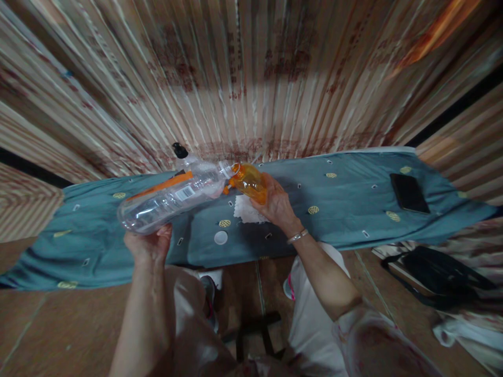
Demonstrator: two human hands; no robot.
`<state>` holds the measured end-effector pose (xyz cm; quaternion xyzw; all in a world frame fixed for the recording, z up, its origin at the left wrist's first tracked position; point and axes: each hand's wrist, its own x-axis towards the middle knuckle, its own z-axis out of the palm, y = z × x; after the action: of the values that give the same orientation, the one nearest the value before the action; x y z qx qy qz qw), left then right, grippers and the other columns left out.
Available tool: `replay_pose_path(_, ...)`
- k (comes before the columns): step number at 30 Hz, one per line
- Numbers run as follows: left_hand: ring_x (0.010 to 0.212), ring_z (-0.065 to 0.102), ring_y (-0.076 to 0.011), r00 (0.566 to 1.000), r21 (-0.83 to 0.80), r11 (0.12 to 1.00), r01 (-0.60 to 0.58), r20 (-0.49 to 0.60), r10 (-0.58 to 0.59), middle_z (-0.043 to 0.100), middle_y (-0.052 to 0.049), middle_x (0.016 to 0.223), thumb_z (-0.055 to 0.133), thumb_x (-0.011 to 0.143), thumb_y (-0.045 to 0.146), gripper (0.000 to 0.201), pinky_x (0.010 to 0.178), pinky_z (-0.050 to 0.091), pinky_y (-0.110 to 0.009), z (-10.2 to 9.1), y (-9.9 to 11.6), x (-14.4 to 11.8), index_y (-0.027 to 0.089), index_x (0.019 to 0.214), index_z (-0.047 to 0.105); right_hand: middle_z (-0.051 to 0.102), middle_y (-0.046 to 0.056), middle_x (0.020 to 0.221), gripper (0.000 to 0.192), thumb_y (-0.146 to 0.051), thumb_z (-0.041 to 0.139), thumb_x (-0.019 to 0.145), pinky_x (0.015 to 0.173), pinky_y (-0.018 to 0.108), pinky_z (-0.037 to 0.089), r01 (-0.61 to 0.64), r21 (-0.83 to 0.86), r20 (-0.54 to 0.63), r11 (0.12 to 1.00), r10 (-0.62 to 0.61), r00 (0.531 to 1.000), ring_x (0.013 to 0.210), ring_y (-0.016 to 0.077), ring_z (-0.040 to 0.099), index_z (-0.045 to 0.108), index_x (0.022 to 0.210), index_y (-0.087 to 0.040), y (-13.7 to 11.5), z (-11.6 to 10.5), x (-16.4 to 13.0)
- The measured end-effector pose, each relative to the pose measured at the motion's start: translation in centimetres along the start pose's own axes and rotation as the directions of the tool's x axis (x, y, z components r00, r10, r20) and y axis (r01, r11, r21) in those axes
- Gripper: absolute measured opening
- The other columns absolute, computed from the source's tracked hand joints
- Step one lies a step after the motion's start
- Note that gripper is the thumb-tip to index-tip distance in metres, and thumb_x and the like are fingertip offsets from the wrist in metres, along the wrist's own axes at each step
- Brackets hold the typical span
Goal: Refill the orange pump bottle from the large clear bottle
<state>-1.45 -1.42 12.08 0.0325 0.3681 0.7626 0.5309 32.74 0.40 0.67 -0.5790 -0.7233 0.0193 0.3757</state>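
Clear plastic is filling the left hand (148, 244): its fingers are curling from below around the base of a large transparent bottle (170, 198), which is lying almost on its side, tilted so that its open neck is pointing right and slightly up. A barcode label is showing on the bottle's flank. The neck is meeting the mouth of a small orange bottle (249, 181), the two openings touching or nearly so. The right hand (277, 205) is closing around that orange bottle from the right, holding it tilted toward the big bottle, with a thin bracelet (297, 236) sitting on the wrist.

Just under the orange bottle a white crumpled cloth or paper (244, 209) is lying on the ironing board (346, 199), whose cover is teal with small yellow and white motifs. A white round cap (220, 237) is resting on the board near its front edge, between the two hands. Behind the clear bottle an orange strip (165, 186) and a spray bottle with a black top (181, 151) are showing, partly hidden. A black phone (409, 192) is lying well apart toward the right end of the board. A dark bag (436, 275) is sitting on the tiled floor below it. Corrugated metal sheeting (251, 78) is standing behind the board.
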Motion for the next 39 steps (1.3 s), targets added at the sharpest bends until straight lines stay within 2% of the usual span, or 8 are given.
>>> replay_pose_path(4, 0.045, 0.047, -0.0146, 1.0, 0.059, 0.998, 0.017, 0.02, -0.018, 0.065, 0.001, 0.076, 0.05, 0.118, 0.017, 0.024, 0.037, 0.028, -0.019, -0.4, 0.3, 0.2, 0.025, 0.112, 0.072, 0.079, 0.03, 0.178, 0.087, -0.041, 0.096, 0.11, 0.145, 0.078, 0.067, 0.01, 0.0, -0.001, 1.0, -0.01, 1.0, 0.167, 0.0493, 0.08, 0.063, 0.187, -0.017, 0.2, 0.1, -0.1)
replay_pose_path(8, 0.044, 0.047, -0.0145, 1.0, 0.037, 0.999, 0.021, 0.016, -0.022, 0.067, 0.001, 0.077, 0.049, 0.121, 0.02, 0.025, 0.037, 0.027, -0.019, -0.5, 0.3, 0.3, 0.026, 0.115, 0.073, 0.08, 0.03, 0.177, 0.085, -0.04, 0.095, 0.109, 0.144, 0.077, 0.068, 0.007, -0.006, -0.005, 1.0, -0.007, 1.0, 0.166, 0.0497, 0.08, 0.064, 0.185, -0.017, 0.3, 0.3, -0.1)
replay_pose_path(14, 0.043, 0.046, -0.0155, 1.0, -0.036, 0.999, -0.009, 0.025, 0.009, 0.069, 0.0, 0.076, 0.046, 0.119, 0.018, 0.036, 0.034, 0.023, -0.019, -0.1, -0.1, 0.2, 0.023, 0.13, 0.079, 0.081, 0.031, 0.176, 0.086, -0.043, 0.095, 0.11, 0.144, 0.075, 0.068, 0.004, -0.004, -0.01, 1.0, -0.004, 1.0, 0.165, 0.048, 0.081, 0.062, 0.184, -0.013, 0.3, 0.3, -0.1)
replay_pose_path(23, 0.041, 0.044, -0.0158, 0.998, -0.055, 0.997, 0.05, -0.022, -0.051, 0.065, -0.001, 0.073, 0.025, 0.132, 0.028, 0.059, 0.032, 0.024, -0.02, 0.4, 0.2, -0.1, 0.024, 0.126, 0.083, 0.08, 0.029, 0.179, 0.091, -0.042, 0.095, 0.109, 0.145, 0.076, 0.066, 0.006, -0.001, -0.008, 1.0, -0.006, 1.0, 0.168, 0.0489, 0.079, 0.059, 0.189, -0.017, 0.5, 0.5, -0.1)
replay_pose_path(28, 0.044, 0.042, -0.0157, 0.999, -0.083, 0.995, 0.048, 0.014, -0.047, 0.06, 0.001, 0.073, 0.033, 0.133, 0.032, 0.049, 0.033, 0.023, -0.02, 0.0, 0.0, 0.2, 0.025, 0.123, 0.081, 0.081, 0.031, 0.176, 0.087, -0.04, 0.095, 0.109, 0.143, 0.075, 0.069, 0.012, -0.008, -0.014, 1.0, -0.013, 1.0, 0.164, 0.0496, 0.081, 0.062, 0.185, -0.014, 0.3, 0.3, -0.1)
replay_pose_path(31, 0.045, 0.039, -0.0151, 0.999, -0.078, 0.997, 0.021, 0.042, -0.017, 0.063, 0.001, 0.075, 0.043, 0.128, 0.028, 0.038, 0.033, 0.021, -0.02, 0.0, -0.1, 0.2, 0.024, 0.126, 0.08, 0.082, 0.032, 0.174, 0.086, -0.04, 0.096, 0.109, 0.142, 0.076, 0.07, 0.011, -0.014, -0.016, 1.0, -0.011, 1.0, 0.163, 0.0504, 0.082, 0.063, 0.183, -0.013, 0.2, 0.2, -0.1)
replay_pose_path(35, 0.042, 0.042, -0.0161, 1.0, -0.021, 1.0, 0.021, -0.007, -0.021, 0.065, -0.002, 0.072, 0.036, 0.123, 0.02, 0.044, 0.032, 0.024, -0.02, 0.5, 0.0, -0.3, 0.021, 0.126, 0.08, 0.082, 0.033, 0.174, 0.085, -0.038, 0.097, 0.108, 0.142, 0.077, 0.069, 0.007, -0.019, -0.015, 1.0, -0.007, 1.0, 0.164, 0.0509, 0.082, 0.063, 0.182, -0.013, 0.1, 0.2, 0.0)
replay_pose_path(39, 0.04, 0.043, -0.0154, 0.999, -0.029, 1.0, 0.009, -0.042, -0.01, 0.064, 0.0, 0.071, 0.033, 0.127, 0.021, 0.048, 0.032, 0.024, -0.019, 1.0, 0.1, -0.8, 0.024, 0.124, 0.081, 0.081, 0.032, 0.174, 0.088, -0.038, 0.097, 0.108, 0.144, 0.075, 0.068, -0.002, -0.032, -0.007, 0.999, 0.002, 1.0, 0.165, 0.0488, 0.081, 0.062, 0.185, -0.014, 0.1, 0.2, -0.1)
